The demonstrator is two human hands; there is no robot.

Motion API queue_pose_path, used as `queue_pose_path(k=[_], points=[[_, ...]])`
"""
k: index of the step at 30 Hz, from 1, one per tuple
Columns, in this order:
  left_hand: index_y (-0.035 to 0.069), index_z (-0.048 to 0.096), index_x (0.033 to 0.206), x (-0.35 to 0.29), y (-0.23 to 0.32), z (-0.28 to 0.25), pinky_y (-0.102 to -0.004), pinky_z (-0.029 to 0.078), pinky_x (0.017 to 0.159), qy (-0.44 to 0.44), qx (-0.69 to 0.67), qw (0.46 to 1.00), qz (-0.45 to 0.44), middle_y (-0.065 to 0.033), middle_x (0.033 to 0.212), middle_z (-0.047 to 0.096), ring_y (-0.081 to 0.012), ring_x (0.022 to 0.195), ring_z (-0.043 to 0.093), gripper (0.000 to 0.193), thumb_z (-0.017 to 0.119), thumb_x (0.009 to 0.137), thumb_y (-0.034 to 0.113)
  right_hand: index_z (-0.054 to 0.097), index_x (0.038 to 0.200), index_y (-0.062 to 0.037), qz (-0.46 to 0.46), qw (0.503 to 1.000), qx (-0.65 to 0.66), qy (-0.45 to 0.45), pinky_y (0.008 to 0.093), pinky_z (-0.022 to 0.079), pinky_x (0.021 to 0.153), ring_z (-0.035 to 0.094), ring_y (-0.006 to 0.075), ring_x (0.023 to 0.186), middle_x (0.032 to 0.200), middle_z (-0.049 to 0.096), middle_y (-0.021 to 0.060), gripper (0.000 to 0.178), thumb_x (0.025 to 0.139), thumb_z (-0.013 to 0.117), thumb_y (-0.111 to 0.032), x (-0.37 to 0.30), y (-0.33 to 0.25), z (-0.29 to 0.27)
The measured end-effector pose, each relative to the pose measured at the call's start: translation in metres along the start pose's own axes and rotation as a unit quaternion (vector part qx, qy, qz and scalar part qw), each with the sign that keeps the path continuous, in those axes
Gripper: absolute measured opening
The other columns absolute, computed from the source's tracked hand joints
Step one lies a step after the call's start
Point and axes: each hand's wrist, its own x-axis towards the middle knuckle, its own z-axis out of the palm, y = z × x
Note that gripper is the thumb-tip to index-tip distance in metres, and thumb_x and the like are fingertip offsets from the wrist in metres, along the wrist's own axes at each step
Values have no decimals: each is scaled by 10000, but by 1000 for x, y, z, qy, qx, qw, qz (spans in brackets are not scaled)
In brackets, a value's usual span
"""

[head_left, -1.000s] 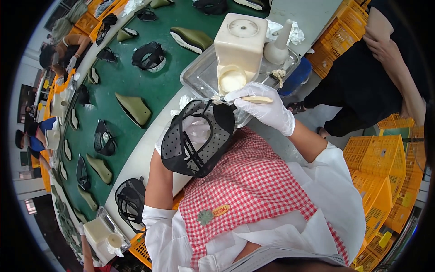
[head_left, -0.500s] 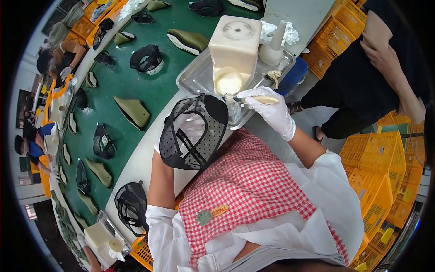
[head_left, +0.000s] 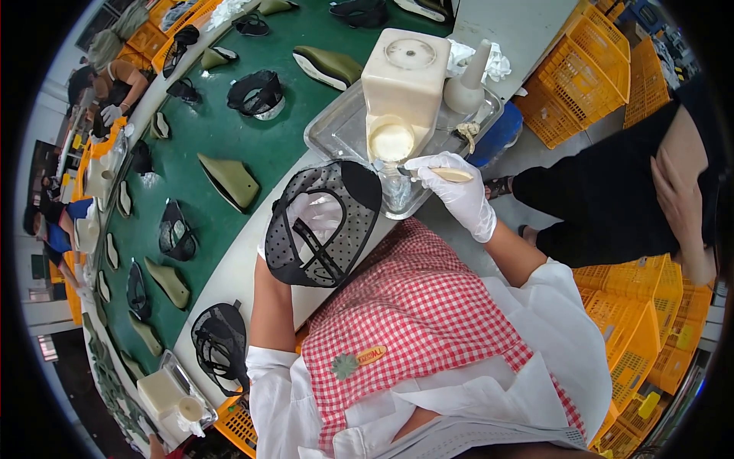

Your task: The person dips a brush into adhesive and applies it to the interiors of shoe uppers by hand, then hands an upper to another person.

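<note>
A black dotted mesh shoe upper (head_left: 359, 186) with crossed straps is held up by my white-gloved left hand (head_left: 325, 214), whose glove shows through its opening; the fingertips are partly hidden. In my gloved right hand (head_left: 457, 200) is a brush (head_left: 453, 175) with a pale wooden handle, gripped with its head to the left. The brush head is beside the round mouth of a cream glue container (head_left: 405, 76), between it and the upper. That container stands on a metal tray (head_left: 325, 126), along with a white squeeze bottle (head_left: 466, 92).
On the green worktable (head_left: 229, 138) lie olive shoe lasts (head_left: 229, 182) and several black uppers. Another mesh upper (head_left: 219, 340) rests on the white edge, near a second tray (head_left: 187, 382). A person (head_left: 604, 199) stands at right by orange crates (head_left: 573, 84). Co-workers sit at far left.
The brush head has shifted slightly left and down beside the container mouth. The upper stays nearly in place. The person at right has leaned or moved, and the view has turned slightly.
</note>
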Motion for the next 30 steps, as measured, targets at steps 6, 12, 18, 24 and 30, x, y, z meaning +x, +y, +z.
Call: queue_pose_path(k=[6, 12, 18, 24, 30], points=[[77, 438, 1344, -3, 2, 13, -450, 529, 785, -11, 2, 1000, 19, -155, 1184, 588, -335, 1051, 597, 570, 606, 884, 369, 681, 1018, -27, -30, 999, -3, -19, 254, 473, 775, 605, 133, 854, 971, 662, 66, 153, 891, 604, -66, 10, -8, 12], [54, 493, 1289, 4, 4, 10, -452, 521, 804, 11, 0, 997, 75, -135, 1181, 598, -332, 1068, 589, 517, 572, 904, 390, 688, 997, -35, 10, 999, 25, -45, 265, 481, 796, 620, 142, 880, 968, 674, 69, 143, 878, 615, -68, -4, -4, 19], [68, 505, 1284, 15, -2, 4, -438, 512, 840, 48, -9, 995, 92, -125, 1194, 594, -303, 1117, 564, 508, 547, 913, 413, 690, 986, -30, 21, 995, 61, -73, 280, 489, 813, 629, 157, 906, 966, 673, 75, 142, 858, 633, -50, -20, 3, 31], [140, 360, 1401, 20, -5, 9, -437, 469, 910, 85, -32, 983, 156, -134, 1250, 535, -303, 1146, 528, 652, 603, 877, 442, 679, 1007, -11, 8, 992, 66, -105, 265, 478, 809, 610, 146, 894, 981, 656, 78, 149, 882, 607, -46, -29, 5, 36], [52, 401, 1357, 12, -3, 17, -449, 392, 1002, 108, -52, 963, 240, -168, 1297, 503, -314, 1185, 494, 624, 497, 922, 488, 584, 1177, 15, 48, 988, 97, -112, 233, 486, 778, 619, 115, 870, 1019, 647, 65, 303, 980, 493, -197, -39, -12, 45]])
